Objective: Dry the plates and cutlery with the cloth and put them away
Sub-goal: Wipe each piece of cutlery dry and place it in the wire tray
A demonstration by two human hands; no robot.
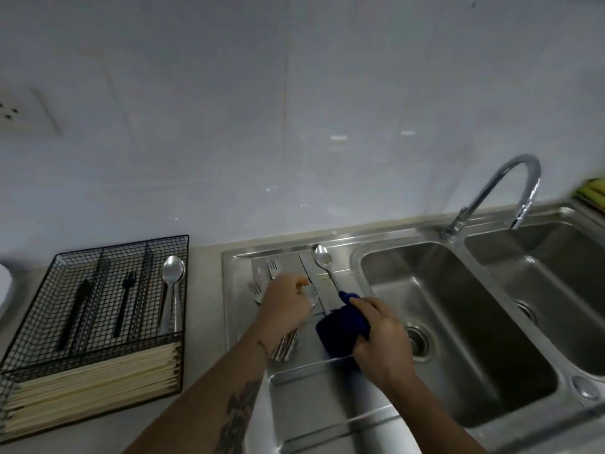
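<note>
1. Reaching down over the drainboard (327, 381), the left hand (286, 301) has its fingers (302, 283) curled over the loose cutlery; blur hides whether they have yet pinched a piece, so I cannot tell what, if anything, they hold.
2. The right hand (383, 342) grips the blue cloth (340, 332), bunched in curled fingers (363, 304), just right of the left hand and near the drainboard's right edge, beside the sink (458, 339).
3. To do this step well, I judge the left fingers should take one piece by its handle, lift it free of the rest, and pass it into the cloth so that the cloth wraps the wet end while it is drawn through.
4. A knife (314, 283) lies just right of the left fingers, blade toward the back edge; better taken by the handle, away from the edge.
5. A spoon (324, 260) lies beyond the cloth, its bowl at the back edge and its handle running toward the right fingers.
6. Forks (271, 268) lie just beyond and left of the left hand; more handles (288, 345) show under its wrist.
7. Well apart, on the desk (206, 322) to the left, stands the wire tray (98, 309), where dried pieces go; a dried spoon (172, 283) lies in its right compartment.
</note>
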